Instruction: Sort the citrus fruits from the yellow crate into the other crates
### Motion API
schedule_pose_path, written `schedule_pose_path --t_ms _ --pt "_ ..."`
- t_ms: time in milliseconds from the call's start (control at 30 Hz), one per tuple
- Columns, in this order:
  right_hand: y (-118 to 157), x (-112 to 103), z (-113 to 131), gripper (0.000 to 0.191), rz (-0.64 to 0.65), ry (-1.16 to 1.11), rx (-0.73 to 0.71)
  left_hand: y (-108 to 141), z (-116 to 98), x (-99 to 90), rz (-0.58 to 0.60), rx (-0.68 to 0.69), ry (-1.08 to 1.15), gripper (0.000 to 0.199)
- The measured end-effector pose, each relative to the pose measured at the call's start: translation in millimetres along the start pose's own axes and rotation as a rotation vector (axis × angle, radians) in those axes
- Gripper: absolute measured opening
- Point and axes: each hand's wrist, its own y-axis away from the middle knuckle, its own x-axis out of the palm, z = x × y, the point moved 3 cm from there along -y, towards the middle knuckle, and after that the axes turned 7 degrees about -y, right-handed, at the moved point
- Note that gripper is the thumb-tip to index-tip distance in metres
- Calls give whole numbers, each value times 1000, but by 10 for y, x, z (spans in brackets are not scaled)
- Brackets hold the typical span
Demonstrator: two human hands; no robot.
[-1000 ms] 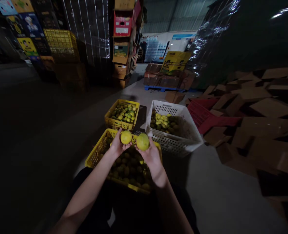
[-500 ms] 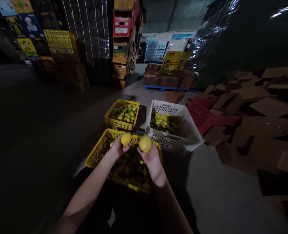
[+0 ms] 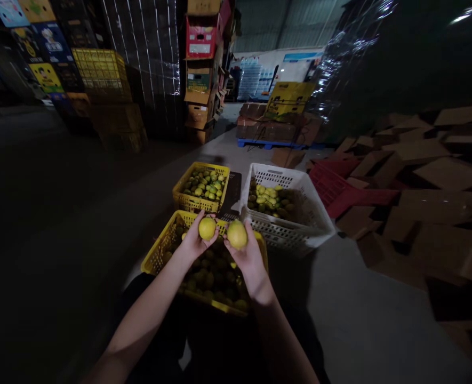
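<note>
My left hand [image 3: 192, 242] holds a yellow fruit [image 3: 207, 228], its fingers curled round the sides. In my right hand [image 3: 249, 258] rests a slightly larger yellow-green fruit [image 3: 237, 234]. Both hands are side by side above the near yellow crate [image 3: 156, 253], which holds many shaded fruits [image 3: 209, 280]. Behind it stands a smaller yellow crate [image 3: 191, 202] full of green-yellow fruits [image 3: 207, 184]. To the right, a white crate [image 3: 316, 213] is partly filled with yellow and green fruits [image 3: 268, 198].
Flattened cardboard boxes [image 3: 431, 213] and a red crate [image 3: 332, 186] lie at the right. Stacked boxes [image 3: 199, 80] and yellow crates [image 3: 102, 72] stand behind. A blue pallet [image 3: 268, 144] bears boxes farther back.
The fruit in my right hand has tilted a little, and my left fingers have shifted around theirs. The view has moved very slightly.
</note>
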Motion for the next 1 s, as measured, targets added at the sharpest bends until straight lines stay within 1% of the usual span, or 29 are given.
schedule_pose_path --t_ms 100,233,400,500,567,633,700,767,833,867,900,933,967,1000 --pt "66 76 40 33 80 37 -3 48 -30 27 115 23 -58 21" --pt "130 131 60 33 240 96 -40 100 -34 24 148 56 -268 30" --pt "235 117 40 31 429 108 -92 147 18 17 211 51 -494 31" --pt "322 121 48 29 505 117 -108 163 36 16 246 56 -535 34" --pt "348 131 55 28 521 105 -95 173 32 25 260 84 -508 35" --pt "329 137 61 29 498 78 -74 184 8 25 239 126 -419 36" --pt "267 127 62 29 406 18 -45 187 -40 -9 181 159 -258 35" --pt "184 88 58 26 243 -72 -19 166 -104 -101 96 168 -52 30" --pt "110 27 47 21 75 -161 -6 107 -166 -257 4 164 128 22" --pt "81 -6 37 18 17 -195 0 63 -188 -359 -50 171 174 21" --pt "56 -40 24 17 -22 -220 12 14 -196 -475 -120 175 156 21" --pt "35 -75 6 15 -44 -233 34 -34 -185 -598 -199 177 86 22" --pt "18 -113 -15 15 -56 -238 63 -75 -152 -725 -288 174 -34 24" --pt "5 -156 -37 13 -65 -238 92 -102 -90 -852 -389 136 -211 26"
